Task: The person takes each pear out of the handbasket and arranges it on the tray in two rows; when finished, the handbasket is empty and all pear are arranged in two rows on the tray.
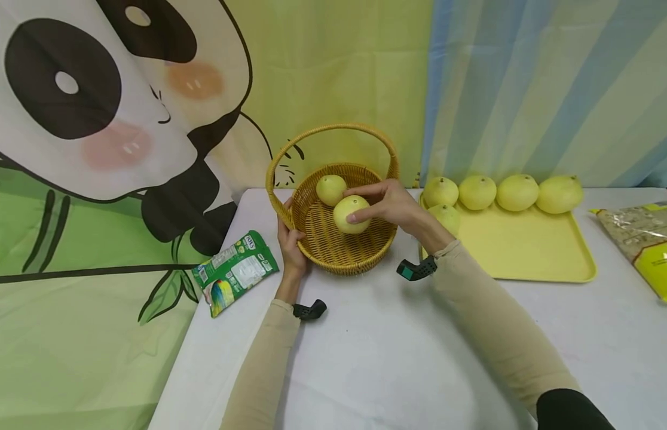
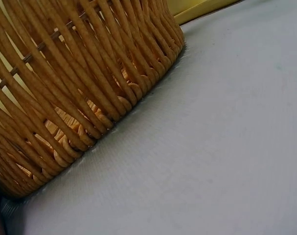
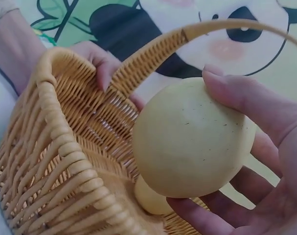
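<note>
My right hand [image 1: 389, 206] holds a round, pale yellow melon-like fruit [image 1: 351, 215] over the wicker basket [image 1: 341, 267], thumb and fingers on opposite sides of it. In the right wrist view the held fruit [image 3: 192, 139] shows smooth skin with a few dark specks. A second such fruit [image 1: 330, 190] lies inside the basket toward the back. My left hand [image 1: 291, 248] grips the basket's left side, near the foot of its tall arched handle. Only the woven wall of the basket [image 2: 84, 68] fills the upper left of the left wrist view; the left fingers are mostly hidden there.
Right of the basket, a yellow tray [image 1: 532, 251] bears several more pale yellow fruits along its back and left edges. A green packet [image 1: 236, 272] lies left of the basket. At the far right is a clear and yellow bag [image 1: 645, 239]. Curtains hang behind the white table.
</note>
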`<state>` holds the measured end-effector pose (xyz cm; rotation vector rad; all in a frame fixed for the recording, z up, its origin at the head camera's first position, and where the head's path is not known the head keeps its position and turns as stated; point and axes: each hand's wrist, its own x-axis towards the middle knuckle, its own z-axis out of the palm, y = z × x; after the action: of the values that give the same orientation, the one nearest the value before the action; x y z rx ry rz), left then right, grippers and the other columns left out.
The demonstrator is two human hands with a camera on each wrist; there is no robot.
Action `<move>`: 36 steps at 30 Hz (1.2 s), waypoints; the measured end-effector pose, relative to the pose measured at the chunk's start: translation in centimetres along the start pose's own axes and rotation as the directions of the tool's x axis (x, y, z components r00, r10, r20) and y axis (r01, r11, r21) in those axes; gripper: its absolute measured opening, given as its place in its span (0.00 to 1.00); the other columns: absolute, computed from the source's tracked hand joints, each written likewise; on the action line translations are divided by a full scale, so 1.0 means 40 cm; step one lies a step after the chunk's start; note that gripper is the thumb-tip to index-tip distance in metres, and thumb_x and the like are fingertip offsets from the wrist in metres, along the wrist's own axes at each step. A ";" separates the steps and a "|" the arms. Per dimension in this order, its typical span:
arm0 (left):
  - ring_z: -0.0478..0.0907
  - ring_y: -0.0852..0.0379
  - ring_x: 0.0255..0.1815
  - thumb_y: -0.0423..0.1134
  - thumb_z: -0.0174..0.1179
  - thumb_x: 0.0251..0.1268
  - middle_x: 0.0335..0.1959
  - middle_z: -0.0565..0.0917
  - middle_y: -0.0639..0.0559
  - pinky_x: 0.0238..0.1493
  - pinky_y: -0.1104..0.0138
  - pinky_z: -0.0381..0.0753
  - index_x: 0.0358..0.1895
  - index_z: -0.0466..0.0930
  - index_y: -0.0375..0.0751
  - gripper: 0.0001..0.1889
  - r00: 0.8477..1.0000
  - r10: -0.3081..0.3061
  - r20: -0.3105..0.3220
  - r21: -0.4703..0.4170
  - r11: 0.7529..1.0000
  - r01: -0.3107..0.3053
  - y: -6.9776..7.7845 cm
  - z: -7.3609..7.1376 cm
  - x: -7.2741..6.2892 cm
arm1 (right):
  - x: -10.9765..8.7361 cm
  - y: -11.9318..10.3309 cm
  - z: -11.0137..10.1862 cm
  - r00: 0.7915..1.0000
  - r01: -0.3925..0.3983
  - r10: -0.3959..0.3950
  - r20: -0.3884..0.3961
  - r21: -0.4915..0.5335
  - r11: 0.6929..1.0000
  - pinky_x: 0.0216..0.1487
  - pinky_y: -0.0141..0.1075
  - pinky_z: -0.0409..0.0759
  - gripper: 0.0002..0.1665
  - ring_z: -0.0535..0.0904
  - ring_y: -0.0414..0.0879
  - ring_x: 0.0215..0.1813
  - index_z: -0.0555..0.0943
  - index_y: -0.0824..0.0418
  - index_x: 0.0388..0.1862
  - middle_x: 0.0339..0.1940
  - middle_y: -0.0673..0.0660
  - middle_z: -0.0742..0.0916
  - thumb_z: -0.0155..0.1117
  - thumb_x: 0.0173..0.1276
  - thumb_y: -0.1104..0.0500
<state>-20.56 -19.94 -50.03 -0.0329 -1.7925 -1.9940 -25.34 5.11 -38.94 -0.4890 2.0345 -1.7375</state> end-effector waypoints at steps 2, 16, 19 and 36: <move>0.64 0.46 0.80 0.28 0.41 0.51 0.82 0.66 0.50 0.77 0.55 0.62 0.82 0.62 0.45 0.45 1.000 -0.003 -0.002 -0.001 1.000 0.003 -0.001 -0.001 0.001 | -0.021 -0.008 -0.008 1.000 0.014 -0.014 -0.006 -0.001 1.000 0.55 0.37 0.83 0.34 0.86 0.48 0.58 0.88 0.54 0.63 0.58 0.54 0.91 0.87 0.55 0.58; 0.65 0.45 0.79 0.30 0.41 0.49 0.83 0.65 0.53 0.71 0.63 0.66 0.82 0.61 0.47 0.46 1.000 -0.021 -0.006 0.006 1.000 0.021 -0.001 -0.003 -0.001 | -0.166 -0.023 -0.144 0.982 0.111 -0.125 -0.139 -0.105 0.988 0.57 0.33 0.82 0.32 0.83 0.46 0.65 0.89 0.57 0.62 0.56 0.51 0.92 0.86 0.56 0.60; 0.66 0.45 0.78 0.31 0.41 0.49 0.83 0.65 0.53 0.71 0.61 0.66 0.82 0.61 0.47 0.46 1.000 -0.015 0.002 0.006 1.000 0.015 -0.002 -0.003 0.000 | -0.196 -0.019 -0.185 0.976 0.110 -0.127 -0.174 -0.106 0.988 0.59 0.31 0.82 0.31 0.81 0.43 0.69 0.88 0.59 0.62 0.55 0.48 0.93 0.84 0.58 0.62; 0.65 0.44 0.79 0.31 0.42 0.51 0.81 0.66 0.48 0.74 0.58 0.63 0.82 0.62 0.47 0.45 1.000 -0.020 -0.001 0.016 1.000 0.020 -0.002 -0.001 -0.001 | -0.348 0.021 -0.376 0.916 -0.083 0.008 -0.401 -0.171 0.982 0.56 0.25 0.78 0.32 0.76 0.42 0.71 0.87 0.51 0.66 0.62 0.40 0.89 0.83 0.60 0.58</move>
<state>-20.56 -19.96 -50.11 -0.0091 -1.8148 -1.9924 -21.39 25.09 -36.60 -0.1412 2.4841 -1.7378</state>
